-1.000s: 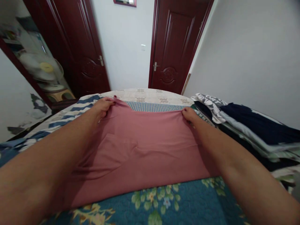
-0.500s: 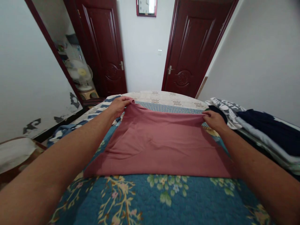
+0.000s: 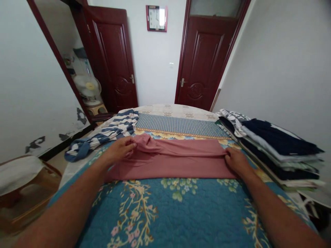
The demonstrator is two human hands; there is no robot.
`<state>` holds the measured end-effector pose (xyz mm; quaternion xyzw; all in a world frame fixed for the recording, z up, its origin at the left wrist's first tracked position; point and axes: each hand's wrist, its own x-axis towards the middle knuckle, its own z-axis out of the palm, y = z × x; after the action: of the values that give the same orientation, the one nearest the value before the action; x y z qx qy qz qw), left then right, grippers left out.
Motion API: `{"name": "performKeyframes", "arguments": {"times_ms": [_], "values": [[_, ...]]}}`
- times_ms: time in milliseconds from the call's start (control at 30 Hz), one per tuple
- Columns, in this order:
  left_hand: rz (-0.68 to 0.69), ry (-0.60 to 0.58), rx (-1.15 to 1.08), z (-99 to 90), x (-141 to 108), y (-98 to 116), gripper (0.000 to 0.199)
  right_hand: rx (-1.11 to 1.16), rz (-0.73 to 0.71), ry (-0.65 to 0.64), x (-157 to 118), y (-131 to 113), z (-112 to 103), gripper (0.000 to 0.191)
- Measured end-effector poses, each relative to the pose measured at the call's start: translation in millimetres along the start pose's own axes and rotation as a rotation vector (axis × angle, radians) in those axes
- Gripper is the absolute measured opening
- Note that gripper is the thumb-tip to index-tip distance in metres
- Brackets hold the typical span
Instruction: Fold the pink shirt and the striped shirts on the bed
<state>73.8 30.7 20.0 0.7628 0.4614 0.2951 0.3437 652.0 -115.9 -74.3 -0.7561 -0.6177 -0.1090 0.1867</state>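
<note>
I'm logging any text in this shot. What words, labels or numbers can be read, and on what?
Clock on the wall: its dial numerals are too small and glared to read.
Patterned cloth on top of the pile at right: white marks, maybe letters, too blurred to read.
Pink cloth under both hands: no text.

Garment (image 3: 176,160) on bed (image 3: 176,213), clothes stack (image 3: 271,148) right.

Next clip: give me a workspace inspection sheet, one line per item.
Surface: bed with blue floral quilt.
Job's things: pink garment, folded into a flat band across the quilt.
Clutter: striped cloth far left; stack of folded clothes at right.
Hands: left hand grips the garment's left end; right hand pinches its right end.
Cables: nothing seen.
Surroundings: two dark red doors, wall clock, fan, stool.
</note>
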Motion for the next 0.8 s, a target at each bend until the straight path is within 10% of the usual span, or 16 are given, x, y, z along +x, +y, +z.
{"name": "performKeyframes", "arguments": {"times_ms": [333,600,800], "values": [[0.094,-0.053,0.172,13.7,-18,-20,0.038,-0.043,0.042,0.192,-5,-14,-2,0.018],[-0.068,0.233,0.376,-2.7,32,-42,0.042,-0.097,-0.02,-0.027,-13,8,8,0.009],[-0.09,0.186,0.402,9.3,68,-54,0.039,-0.046,-0.021,-0.005,-14,7,11,0.007]]}}
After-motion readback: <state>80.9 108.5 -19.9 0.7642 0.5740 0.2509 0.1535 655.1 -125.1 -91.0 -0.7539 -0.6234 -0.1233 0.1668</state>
